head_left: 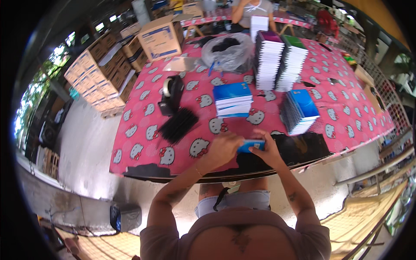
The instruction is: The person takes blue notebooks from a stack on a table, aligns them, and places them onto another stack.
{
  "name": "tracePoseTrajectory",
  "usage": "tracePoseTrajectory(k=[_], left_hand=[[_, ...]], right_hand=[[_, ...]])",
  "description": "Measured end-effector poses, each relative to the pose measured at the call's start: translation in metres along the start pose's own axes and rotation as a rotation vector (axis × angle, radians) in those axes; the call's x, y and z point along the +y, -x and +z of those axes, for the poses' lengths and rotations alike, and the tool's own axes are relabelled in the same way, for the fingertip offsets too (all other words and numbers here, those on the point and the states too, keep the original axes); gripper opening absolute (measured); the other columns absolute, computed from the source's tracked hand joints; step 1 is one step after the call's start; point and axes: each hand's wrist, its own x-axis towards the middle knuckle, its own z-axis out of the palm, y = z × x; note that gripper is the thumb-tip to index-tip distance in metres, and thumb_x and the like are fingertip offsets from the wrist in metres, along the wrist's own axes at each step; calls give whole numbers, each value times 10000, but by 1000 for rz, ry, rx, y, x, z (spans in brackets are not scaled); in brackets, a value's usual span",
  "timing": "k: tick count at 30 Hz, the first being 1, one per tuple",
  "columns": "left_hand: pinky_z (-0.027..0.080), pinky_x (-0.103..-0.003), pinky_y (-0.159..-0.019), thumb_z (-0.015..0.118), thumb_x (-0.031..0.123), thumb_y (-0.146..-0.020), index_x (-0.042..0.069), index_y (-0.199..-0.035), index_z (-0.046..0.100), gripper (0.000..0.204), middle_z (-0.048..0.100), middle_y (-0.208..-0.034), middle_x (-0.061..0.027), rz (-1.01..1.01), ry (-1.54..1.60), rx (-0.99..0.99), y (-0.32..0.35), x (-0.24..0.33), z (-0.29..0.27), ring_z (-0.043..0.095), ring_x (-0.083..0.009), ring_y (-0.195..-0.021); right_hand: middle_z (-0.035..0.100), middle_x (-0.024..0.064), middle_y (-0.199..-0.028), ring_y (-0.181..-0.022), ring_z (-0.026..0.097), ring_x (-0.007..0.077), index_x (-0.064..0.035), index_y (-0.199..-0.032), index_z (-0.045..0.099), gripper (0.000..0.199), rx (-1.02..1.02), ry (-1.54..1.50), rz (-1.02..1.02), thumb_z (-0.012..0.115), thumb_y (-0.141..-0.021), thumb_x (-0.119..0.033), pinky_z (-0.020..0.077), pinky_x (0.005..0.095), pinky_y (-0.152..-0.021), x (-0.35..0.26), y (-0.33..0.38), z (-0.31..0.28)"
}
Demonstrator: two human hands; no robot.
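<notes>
At the near table edge, both hands are on a small blue-covered notebook [247, 146]. My left hand [226, 147] is curled closed at its left end; those fingertips partly hide the notebook's edge. My right hand [270, 152] grips the other end, its thumb lying on the cover. Just beyond stands a stack of blue notebooks [232, 100] with white page edges showing. To the right is another blue notebook stack [300, 111], with dark spiral coils along its left side. A bundle of thin black coils or strands [178, 125] lies left of my left hand.
A black tape dispenser [172, 93] stands beyond the black bundle. Farther back are a clear plastic bag [236, 58] with dark contents and tall notebook stacks with purple [268, 60] and green covers [293, 65]. Cartons [97, 76] are piled left. Another person [255, 15] is across the table.
</notes>
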Motion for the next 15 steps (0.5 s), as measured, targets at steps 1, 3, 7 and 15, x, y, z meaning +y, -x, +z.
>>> tracePoseTrajectory(k=[1, 3, 7, 15], left_hand=[[500, -459, -854, 657, 136, -862, 53, -1019, 663, 178, 683, -1067, -142, -4, -2, 42, 7, 5, 2, 641, -334, -986], [452, -469, -938, 667, 234, -908, 53, -1094, 673, 260, 672, -1056, -152, -53, -31, 219, 19, 1, -3, 599, -346, -1037], [433, -537, -940, 704, 326, -866, 4, -1349, 530, 607, 541, -1269, -205, -454, -618, 266, 58, -94, -53, 525, -389, -1105], [348, -628, -1046, 437, 521, -1007, 162, -1559, 311, 670, 397, -1503, -251, -602, -852, 35, 90, -178, -61, 444, -427, -1306]], right_hand=[[653, 117, -1091, -1043, 631, 179, -60, -1312, 520, 594, 43, 167, -7, 802, -792, -14, 506, 300, -891, 5, 3, 9], [664, 113, -1042, -1014, 641, 181, -62, -1302, 519, 583, 105, 131, 12, 799, -793, -13, 512, 305, -880, 14, 9, 19], [692, 73, -1019, -954, 646, 141, -54, -1169, 619, 419, 104, 164, 30, 803, -793, -30, 511, 271, -841, 16, 6, 24], [710, 24, -973, -877, 630, 88, -48, -1055, 718, 244, 37, 29, 95, 784, -820, -49, 503, 243, -793, 17, 4, 33]])
